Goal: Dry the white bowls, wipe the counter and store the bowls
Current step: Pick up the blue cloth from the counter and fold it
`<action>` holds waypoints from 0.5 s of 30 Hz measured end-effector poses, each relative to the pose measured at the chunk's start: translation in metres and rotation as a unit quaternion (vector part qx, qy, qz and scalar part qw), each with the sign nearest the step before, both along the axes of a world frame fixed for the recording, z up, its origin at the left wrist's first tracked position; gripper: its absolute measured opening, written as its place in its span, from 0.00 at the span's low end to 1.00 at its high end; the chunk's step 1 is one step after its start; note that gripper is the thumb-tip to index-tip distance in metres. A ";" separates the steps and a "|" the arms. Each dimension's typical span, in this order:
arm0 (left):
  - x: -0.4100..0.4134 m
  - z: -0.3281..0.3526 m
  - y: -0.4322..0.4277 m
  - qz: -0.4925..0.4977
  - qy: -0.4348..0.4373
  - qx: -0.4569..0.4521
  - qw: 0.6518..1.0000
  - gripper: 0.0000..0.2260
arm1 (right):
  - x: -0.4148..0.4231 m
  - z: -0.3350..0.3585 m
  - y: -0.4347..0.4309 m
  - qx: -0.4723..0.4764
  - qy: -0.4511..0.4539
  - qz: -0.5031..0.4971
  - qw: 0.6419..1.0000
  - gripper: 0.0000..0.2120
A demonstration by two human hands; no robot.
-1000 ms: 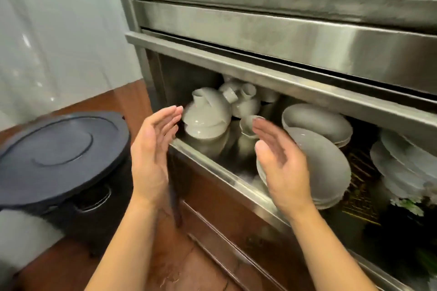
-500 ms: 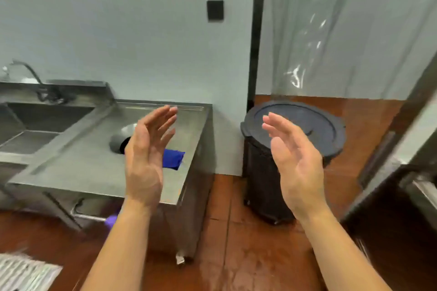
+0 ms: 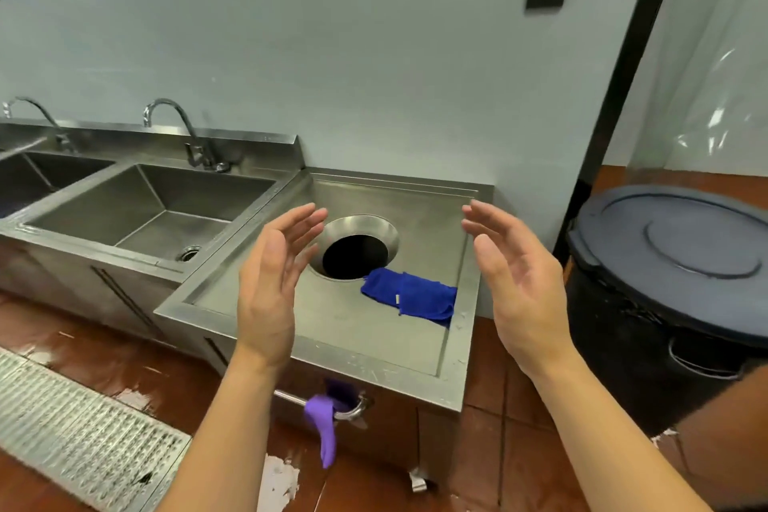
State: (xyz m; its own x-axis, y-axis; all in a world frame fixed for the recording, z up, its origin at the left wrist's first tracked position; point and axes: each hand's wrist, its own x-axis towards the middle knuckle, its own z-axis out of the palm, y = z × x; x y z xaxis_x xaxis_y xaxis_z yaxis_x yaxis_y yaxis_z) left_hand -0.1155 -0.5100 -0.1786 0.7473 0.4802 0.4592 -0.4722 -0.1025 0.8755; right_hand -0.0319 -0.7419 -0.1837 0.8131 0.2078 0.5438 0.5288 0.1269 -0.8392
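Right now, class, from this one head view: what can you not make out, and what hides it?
- Round chute opening: the interior is black shadow, so its contents are unseen.
- Grey bin: the lid hides its contents, and the right frame edge cuts it off.
- Far-left sink: cut off by the left edge.
- White bowls: none in frame.
- Counter: a patch is covered by the left hand.

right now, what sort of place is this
Most likely a commercial kitchen's washing-up area: deep steel sinks, a steel counter with a round scrap hole, a floor grate and a big lidded bin.
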 end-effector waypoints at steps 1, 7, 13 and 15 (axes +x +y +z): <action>0.011 -0.005 0.007 -0.002 0.007 -0.003 1.000 0.20 | 0.011 -0.002 0.006 -0.004 0.006 0.000 1.000 0.24; 0.096 -0.046 0.029 0.002 0.071 0.007 0.997 0.21 | 0.097 -0.027 0.037 -0.009 0.026 -0.019 0.999 0.24; 0.167 -0.070 0.051 0.012 0.155 0.024 0.988 0.23 | 0.173 -0.057 0.068 0.004 0.073 -0.027 0.997 0.21; 0.189 -0.084 0.057 0.014 0.180 0.019 0.983 0.21 | 0.193 -0.072 0.073 -0.008 0.087 -0.034 0.996 0.20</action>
State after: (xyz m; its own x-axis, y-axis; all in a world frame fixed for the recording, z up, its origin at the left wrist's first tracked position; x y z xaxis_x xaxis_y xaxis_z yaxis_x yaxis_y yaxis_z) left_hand 0.0733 -0.4533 -0.2627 0.8509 0.4914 0.1855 -0.1290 -0.1469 0.9807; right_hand 0.1615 -0.6685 -0.2558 0.9075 0.1564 0.3898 0.3815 0.0811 -0.9208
